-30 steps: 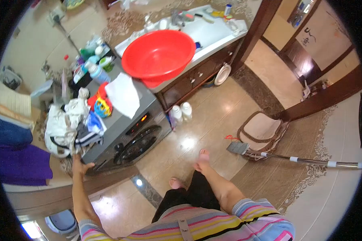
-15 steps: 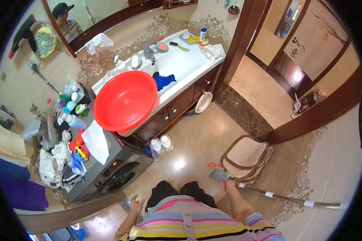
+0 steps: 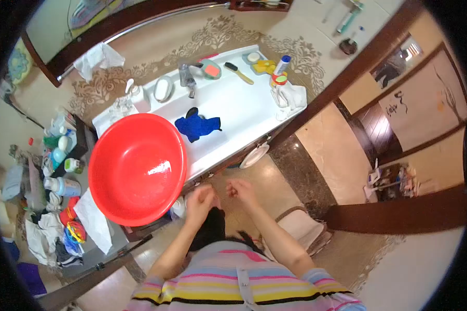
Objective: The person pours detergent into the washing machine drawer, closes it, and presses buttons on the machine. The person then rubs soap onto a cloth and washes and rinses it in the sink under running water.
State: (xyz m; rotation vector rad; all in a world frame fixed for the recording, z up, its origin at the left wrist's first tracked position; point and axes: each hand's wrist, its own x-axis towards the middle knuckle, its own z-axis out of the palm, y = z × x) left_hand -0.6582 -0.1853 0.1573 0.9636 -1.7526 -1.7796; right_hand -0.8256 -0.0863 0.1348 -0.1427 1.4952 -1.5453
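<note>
Two hands, a big red basin, and nothing held that I can see

From where I stand, the large round red plastic basin point(image 3: 122, 173) sits at the left end of the long white sink point(image 3: 238, 106), its near side jutting past the front edge. The left hand point(image 3: 199, 202) is just beside the basin's near-right rim, apart from it by the look of things; the right hand point(image 3: 241, 192) is farther right, well clear of the rim. The hands are apart from each other, fingers bent, clamped on nothing visible; whether the fingertips meet is too blurred to tell.

I'd judge the basin light for its breadth, with a thin wall that gives a little. The bright patch inside could be wet or merely gloss (I can't tell which), and wet plastic would be slippery and heavier. Best hold: a hand under the rim on each of two opposite sides, not one pinch that would let it tip.

Right of it in the sink lies a crumpled bright-blue cloth item point(image 3: 198, 127): soft, limp, hardly breakable, heavier if soaked. I'd gather it by the middle.
</note>
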